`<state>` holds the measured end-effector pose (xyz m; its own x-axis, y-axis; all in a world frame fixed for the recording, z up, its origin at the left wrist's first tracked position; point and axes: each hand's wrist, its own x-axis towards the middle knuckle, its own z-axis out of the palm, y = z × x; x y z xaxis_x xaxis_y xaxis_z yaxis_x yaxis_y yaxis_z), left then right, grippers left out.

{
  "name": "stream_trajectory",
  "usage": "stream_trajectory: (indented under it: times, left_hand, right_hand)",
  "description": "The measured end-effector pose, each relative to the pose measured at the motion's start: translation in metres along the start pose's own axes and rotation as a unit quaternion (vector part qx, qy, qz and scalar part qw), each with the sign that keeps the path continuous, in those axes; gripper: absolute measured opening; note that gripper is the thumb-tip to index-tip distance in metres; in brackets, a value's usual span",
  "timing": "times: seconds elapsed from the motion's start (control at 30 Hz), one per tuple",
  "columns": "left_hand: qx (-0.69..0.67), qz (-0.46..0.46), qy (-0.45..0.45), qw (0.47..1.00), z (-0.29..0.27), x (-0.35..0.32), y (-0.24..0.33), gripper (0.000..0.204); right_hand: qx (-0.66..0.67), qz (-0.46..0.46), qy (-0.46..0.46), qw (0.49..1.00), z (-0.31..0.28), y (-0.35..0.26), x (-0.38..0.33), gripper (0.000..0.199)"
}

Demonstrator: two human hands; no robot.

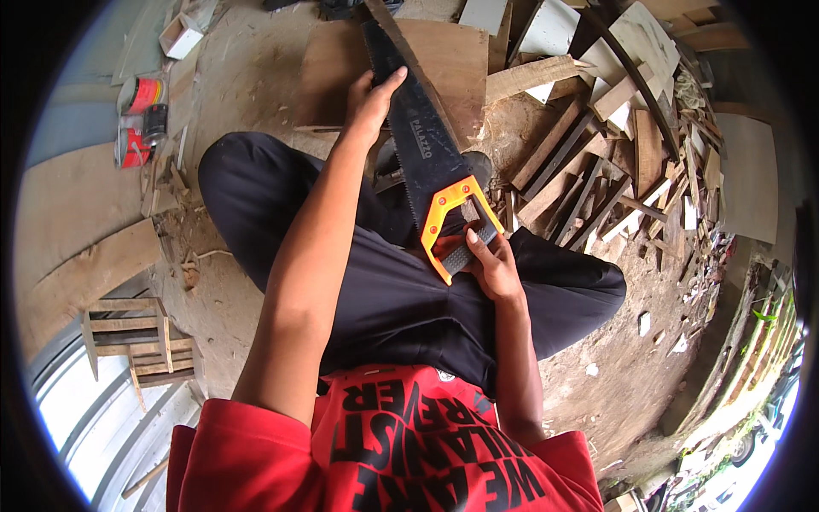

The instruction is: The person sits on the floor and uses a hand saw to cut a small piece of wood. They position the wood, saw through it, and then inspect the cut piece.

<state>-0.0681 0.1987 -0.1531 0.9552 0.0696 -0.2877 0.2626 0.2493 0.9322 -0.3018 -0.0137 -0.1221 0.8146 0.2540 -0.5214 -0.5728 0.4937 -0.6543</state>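
I'm looking down at a person sitting w/ knees spread, wearing a red printed t-shirt [409,452] and black trousers [401,290]. Both hands are working a hand saw with a long black steel blade and an orange-and-grey plastic handle [422,145]. The saw is lying diagonally across the lap area, blade running up and left toward the top of the view, handle sitting low near the middle.

The right hand [488,260] is wrapping around the orange grip [456,226], fingers curling through and around the handle loop, so it's closed on the handle. The left hand [371,107] is reaching further up w/ the arm stretched out, palm resting against the left edge of the blade, fingers extended along it and the thumb side tucked behind. Can't tell if it's really pinching the blade or just steadying it, but it's def touching.

Under the blade tip there's a flat brown plywood sheet [444,60] lying on the dirty sawdust-covered floor [247,77]. To the right a big messy pile of wooden offcuts and slats [614,162] is spreading out, well apart from the hands. On the left a couple of red-and-black cans [141,124] are lying near the edge, and lower left a small wooden slat crate [136,337] is sitting by the knee. A white box [181,34] is up in the top left corner.
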Motion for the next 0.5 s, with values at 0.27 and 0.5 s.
stream_trajectory:
  times: [0.27, 0.5]
  left_hand:
    - [0.008, 0.031, 0.006, 0.999, 0.0015, -0.0014, -0.0014, 0.027]
    - [-0.002, 0.046, 0.005, 0.999, 0.0011, 0.0014, -0.0043, 0.023]
  right_hand:
    - [-0.012, -0.006, -0.009, 1.0, 0.0034, -0.0053, -0.0004, 0.033]
    - [-0.001, -0.011, -0.016, 1.0, 0.0055, -0.0071, -0.003, 0.038]
